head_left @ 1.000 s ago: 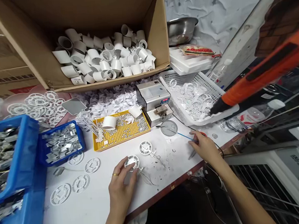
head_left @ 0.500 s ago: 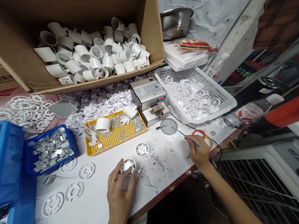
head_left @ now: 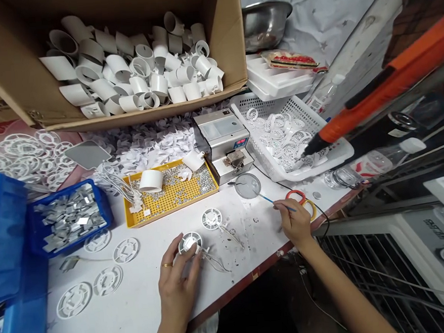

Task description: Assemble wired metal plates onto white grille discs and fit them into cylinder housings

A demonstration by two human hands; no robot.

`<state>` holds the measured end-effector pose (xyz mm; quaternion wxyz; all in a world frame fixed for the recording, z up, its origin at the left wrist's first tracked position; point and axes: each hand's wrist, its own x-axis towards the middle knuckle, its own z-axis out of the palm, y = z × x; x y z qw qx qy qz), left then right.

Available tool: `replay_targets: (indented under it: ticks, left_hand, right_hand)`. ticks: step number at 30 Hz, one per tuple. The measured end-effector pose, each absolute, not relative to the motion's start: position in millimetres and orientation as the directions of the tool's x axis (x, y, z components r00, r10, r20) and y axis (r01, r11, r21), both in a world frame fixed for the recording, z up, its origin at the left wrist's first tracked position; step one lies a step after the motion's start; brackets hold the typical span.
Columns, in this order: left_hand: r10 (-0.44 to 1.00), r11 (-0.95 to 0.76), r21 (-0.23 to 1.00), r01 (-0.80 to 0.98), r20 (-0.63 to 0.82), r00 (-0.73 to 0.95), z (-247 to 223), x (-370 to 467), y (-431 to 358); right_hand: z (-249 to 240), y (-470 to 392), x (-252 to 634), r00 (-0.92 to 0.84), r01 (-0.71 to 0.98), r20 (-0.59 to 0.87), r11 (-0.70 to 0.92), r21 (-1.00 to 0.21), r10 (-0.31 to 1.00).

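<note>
My left hand (head_left: pixel 179 271) is closed over a white round plastic frame (head_left: pixel 189 241) on the table, its fingertips on the rim. Thin wires trail from that frame to the right. In my right hand (head_left: pixel 295 223) is a thin blue stick (head_left: pixel 267 199), pinched near its back end. The stick's far end reaches into a shallow round dish (head_left: pixel 248 186) with grey contents; its tip is hard to make out. Between the hands lies a second white round frame (head_left: pixel 212 219) with wires.
A steel machine (head_left: pixel 224 141) with a red display stands behind the dish, beside a yellow tray (head_left: pixel 164 213) of small metal parts. A blurred orange-and-black pointed tool (head_left: pixel 372 95) hangs over the white basket (head_left: pixel 342 153). Scissors (head_left: pixel 296 196) lie near my right hand.
The orange-and-black tool has swung in from the right over the basket. The view has shifted slightly. Both hands keep their holds, and the stick stays at the dish.
</note>
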<state>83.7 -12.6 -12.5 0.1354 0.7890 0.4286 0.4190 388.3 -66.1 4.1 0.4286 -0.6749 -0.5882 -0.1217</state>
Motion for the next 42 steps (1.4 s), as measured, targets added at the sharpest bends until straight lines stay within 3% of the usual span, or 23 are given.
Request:
replay_targets:
  ticks: [7,12,16,18,20,23,31,35,42]
  left_hand:
    - [0.779,-0.613,0.568,0.549,0.554,0.295,-16,83,-14]
    - [0.781,-0.612,0.590,0.526,0.557,0.284,-15,82,-16]
    - [0.816,-0.568,0.667,0.482,0.535,0.220,-17,83,-19]
    - [0.851,-0.510,0.724,0.464,0.502,0.152,-19,85,-21]
    - [0.886,-0.439,0.772,0.461,0.456,0.080,-22,87,-24]
    - [0.915,-0.362,0.811,0.459,0.404,0.008,-25,90,-28]
    - [0.922,-0.341,0.833,0.436,0.386,-0.016,-29,93,-29]
    - [0.915,-0.359,0.831,0.426,0.402,-0.014,-29,93,-29]
    - [0.918,-0.358,0.828,0.431,0.397,0.000,-28,94,-30]
  right_hand:
    - [-5,-61,385,0.506,0.787,0.598,-0.050,-0.614,0.621]
    - [-3,-63,380,0.520,0.759,0.561,-0.048,-0.649,0.644]
    - [24,-78,351,0.630,0.638,0.516,-0.007,-0.770,0.580]
    - [38,-85,328,0.547,0.576,0.496,0.127,-0.808,0.674]
    - [46,-87,306,0.340,0.513,0.506,0.294,-0.806,0.793]
    - [45,-85,284,0.123,0.465,0.537,0.430,-0.774,0.835]
    - [40,-79,272,-0.044,0.556,0.592,0.512,-0.655,0.805]
    - [53,-79,268,-0.210,0.611,0.597,0.581,-0.539,0.775]
    - [98,-37,260,-0.488,0.646,0.399,0.629,-0.433,0.776]
